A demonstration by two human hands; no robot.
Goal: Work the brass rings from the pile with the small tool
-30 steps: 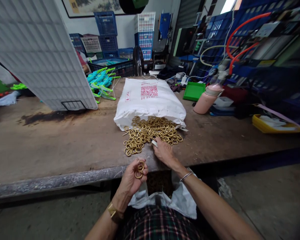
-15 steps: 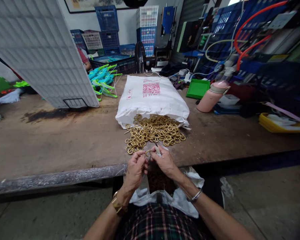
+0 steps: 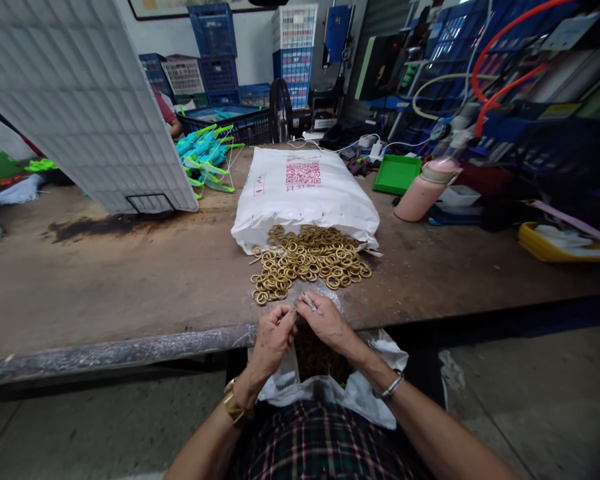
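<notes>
My left hand [image 3: 274, 337] is closed in a pinch at the table's front edge, its fingertips meeting those of my right hand. Between them a gold-coloured ring was visible half a second ago; now the fingers mostly cover it. My right hand [image 3: 327, 325] is closed round a slim, pale-grey knife-like tool [image 3: 309, 301], its tip pointing up and away from me. Just beyond my hands, a heap of gold-coloured rings [image 3: 310, 261] spills from the open mouth of a white sack [image 3: 275, 190] with red print, lying on its side.
Below my hands, an open white bag [image 3: 380, 407] on my lap holds dark bits. On the table [image 3: 180, 287] are a leaning white panel [image 3: 105, 120], turquoise-and-green plastic pieces [image 3: 207, 157], a green tray [image 3: 397, 175], a pink bottle [image 3: 423, 193] and a yellow tray [image 3: 540, 247]. Someone sits behind the panel.
The ring between my fingertips has gone mostly out of sight. My right hand has turned the slim tool, which now leans further to the left. The heap and sack look the same.
</notes>
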